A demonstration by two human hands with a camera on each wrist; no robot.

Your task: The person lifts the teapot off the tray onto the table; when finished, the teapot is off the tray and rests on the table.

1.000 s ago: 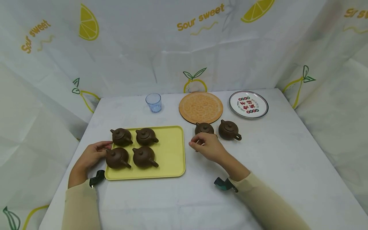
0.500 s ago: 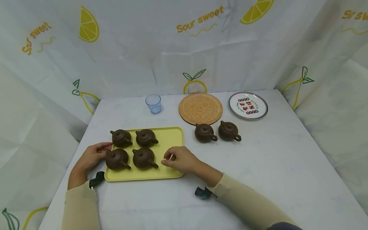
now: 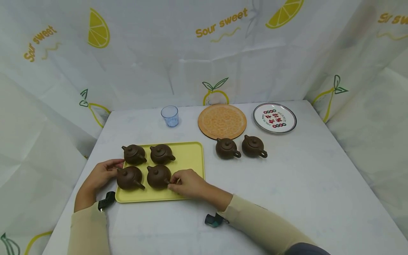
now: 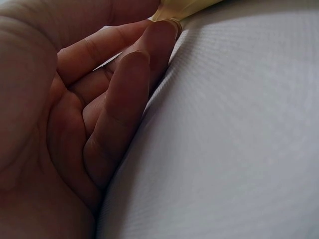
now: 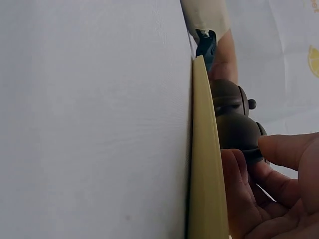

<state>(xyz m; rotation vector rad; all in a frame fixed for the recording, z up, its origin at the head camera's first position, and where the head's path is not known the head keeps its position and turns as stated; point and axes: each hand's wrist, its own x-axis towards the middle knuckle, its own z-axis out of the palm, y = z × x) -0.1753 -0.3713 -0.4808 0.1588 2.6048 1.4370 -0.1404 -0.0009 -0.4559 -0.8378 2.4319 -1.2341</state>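
Note:
My right hand point(image 3: 189, 183) is over the front of the yellow tray point(image 3: 188, 156), thumb and fingers pinching the handle of a dark brown teapot point(image 3: 158, 176). In the right wrist view, the thumb lies against that teapot point(image 5: 239, 133) and other fingers are tucked beneath. At the tray's left edge, my left hand point(image 3: 101, 174) holds the rim; the left wrist view has its curled fingers point(image 4: 122, 89) reaching a yellow corner. Also on the tray are a front-left teapot point(image 3: 129, 177), a back-left teapot point(image 3: 134, 154) and a back-middle teapot point(image 3: 161, 154).
Right of the tray stand two more teapots, a nearer one point(image 3: 226, 148) and a farther one point(image 3: 253, 146). Behind them lie a round orange-brown mat point(image 3: 222, 121) and a white plate point(image 3: 275, 118) with red writing. A blue glass point(image 3: 170, 117) stands behind the tray.
From beside the teapots on the right, my right hand has moved left and toward me, over the tray, and taken the front-right teapot's handle. My left hand stays at the rim.

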